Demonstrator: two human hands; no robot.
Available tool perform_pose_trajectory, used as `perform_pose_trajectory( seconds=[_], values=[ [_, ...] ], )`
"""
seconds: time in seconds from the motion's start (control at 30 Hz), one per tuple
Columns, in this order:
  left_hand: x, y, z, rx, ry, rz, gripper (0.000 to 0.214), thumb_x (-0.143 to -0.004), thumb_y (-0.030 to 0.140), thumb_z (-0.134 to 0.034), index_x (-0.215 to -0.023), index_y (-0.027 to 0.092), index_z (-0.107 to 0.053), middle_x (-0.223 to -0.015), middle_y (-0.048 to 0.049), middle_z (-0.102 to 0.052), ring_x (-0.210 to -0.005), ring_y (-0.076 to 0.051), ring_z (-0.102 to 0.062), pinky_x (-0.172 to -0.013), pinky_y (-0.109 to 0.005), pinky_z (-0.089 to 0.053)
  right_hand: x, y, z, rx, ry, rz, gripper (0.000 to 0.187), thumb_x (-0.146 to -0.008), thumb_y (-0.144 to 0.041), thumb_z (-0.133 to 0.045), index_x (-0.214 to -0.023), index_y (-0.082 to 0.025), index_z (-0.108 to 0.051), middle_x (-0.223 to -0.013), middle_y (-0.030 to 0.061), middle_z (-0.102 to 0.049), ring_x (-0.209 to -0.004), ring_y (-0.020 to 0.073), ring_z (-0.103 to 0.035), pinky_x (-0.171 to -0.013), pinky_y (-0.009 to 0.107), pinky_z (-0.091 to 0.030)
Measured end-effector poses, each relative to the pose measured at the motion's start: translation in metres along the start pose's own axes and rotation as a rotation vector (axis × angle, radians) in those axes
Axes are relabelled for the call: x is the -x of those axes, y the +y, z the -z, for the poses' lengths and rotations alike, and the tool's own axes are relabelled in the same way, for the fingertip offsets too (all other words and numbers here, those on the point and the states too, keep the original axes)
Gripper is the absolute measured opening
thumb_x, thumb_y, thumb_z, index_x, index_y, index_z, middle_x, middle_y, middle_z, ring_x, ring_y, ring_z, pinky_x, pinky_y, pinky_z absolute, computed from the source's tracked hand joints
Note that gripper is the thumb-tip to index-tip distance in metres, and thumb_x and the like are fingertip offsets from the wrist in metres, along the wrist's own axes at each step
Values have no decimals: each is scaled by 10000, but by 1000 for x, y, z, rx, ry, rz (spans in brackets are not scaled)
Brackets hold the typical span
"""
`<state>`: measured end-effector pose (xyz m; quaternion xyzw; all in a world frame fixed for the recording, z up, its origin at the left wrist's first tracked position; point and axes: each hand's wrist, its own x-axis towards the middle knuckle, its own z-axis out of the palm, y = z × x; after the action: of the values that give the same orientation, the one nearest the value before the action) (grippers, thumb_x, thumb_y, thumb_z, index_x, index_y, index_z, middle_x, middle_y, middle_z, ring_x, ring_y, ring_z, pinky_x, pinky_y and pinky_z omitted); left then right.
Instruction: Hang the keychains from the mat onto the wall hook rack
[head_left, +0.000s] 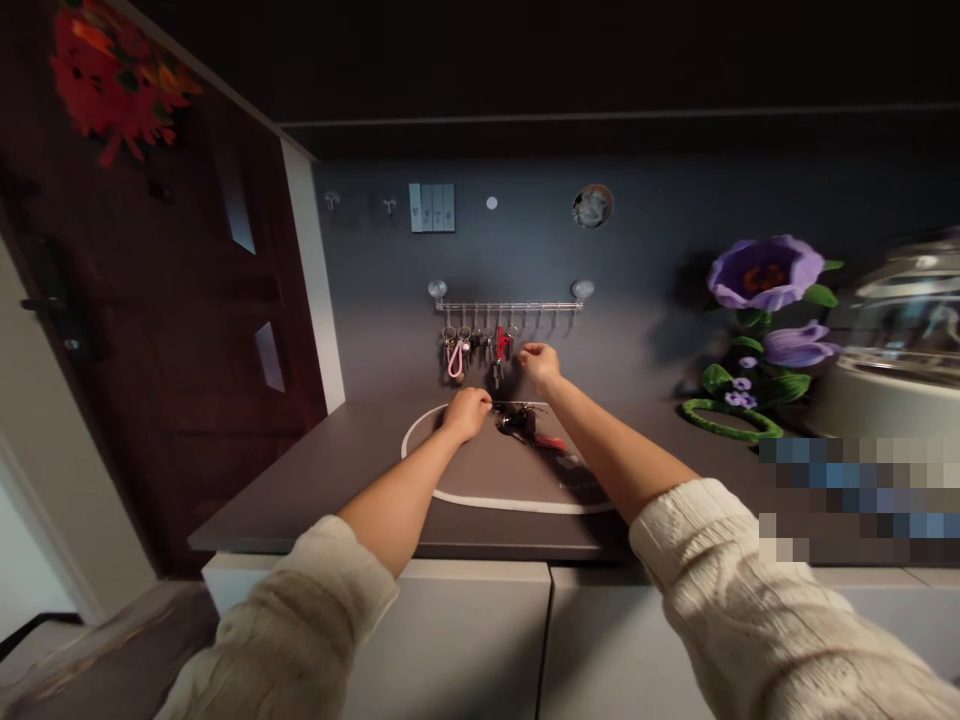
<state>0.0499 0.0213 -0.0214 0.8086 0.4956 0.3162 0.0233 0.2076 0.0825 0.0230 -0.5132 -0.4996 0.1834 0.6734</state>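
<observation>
A metal rail (510,306) with a row of small hooks is fixed to the wall in front of me. Several bunches of keys hang from its left half, among them one with a pink loop (456,358) and one with a red tag (502,343). My right hand (541,368) is raised just right of these keys, its fingers pinched together; what they hold is too small to make out. Low over the mat, my left hand (468,413) is closed, fingertips together, their contents unclear. Between my hands a dark bunch of keys (517,420) lies beside a red strip (551,442).
A rounded mat with a white rim (510,503) lies on the dark counter (322,500). Purple flowers (765,275) and a glass-topped appliance (900,330) stand at the right. A dark door (150,300) is on the left. An overhead cabinet (525,70) hangs above.
</observation>
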Motion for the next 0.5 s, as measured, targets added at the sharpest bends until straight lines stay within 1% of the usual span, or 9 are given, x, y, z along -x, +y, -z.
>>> perform_pose_trajectory(
  seconds=[0.1, 0.23, 0.4, 0.5],
  values=[
    [-1, -1, -3, -40, -39, -28, 241, -806, 228, -486, -978, 192, -650, -996, -71, -629, -933, -171, -548, -831, -262, -396, 13, 1, 9, 21, -12, -71, 148, -661, -152, -549, -808, -158, -568, -718, 1, -592, -660, 93, -539, -701, 235, -449],
    [-4, 0, -7, -101, -86, -35, 276, -815, 215, -471, -1046, 213, -623, -1064, -77, -604, -977, -181, -539, -845, -268, -391, 35, 3, 25, 22, -84, -99, 158, -655, -172, -578, -812, -154, -572, -718, 4, -589, -651, 92, -532, -687, 238, -444],
    [-12, -1, -10, -173, -126, -31, 282, -821, 211, -459, -1054, 210, -617, -1056, -90, -609, -977, -185, -546, -830, -258, -386, 59, 4, 42, 6, -174, -128, 174, -661, -134, -552, -832, -137, -577, -719, 9, -585, -608, 77, -505, -637, 219, -424],
    [-18, -2, -11, -189, -138, -33, 279, -819, 229, -467, -1052, 212, -620, -1034, -84, -621, -969, -181, -548, -812, -245, -383, 64, 5, 47, 69, -180, -100, 162, -668, -126, -542, -824, -132, -588, -737, 16, -591, -626, 79, -505, -642, 217, -413]
  ],
)
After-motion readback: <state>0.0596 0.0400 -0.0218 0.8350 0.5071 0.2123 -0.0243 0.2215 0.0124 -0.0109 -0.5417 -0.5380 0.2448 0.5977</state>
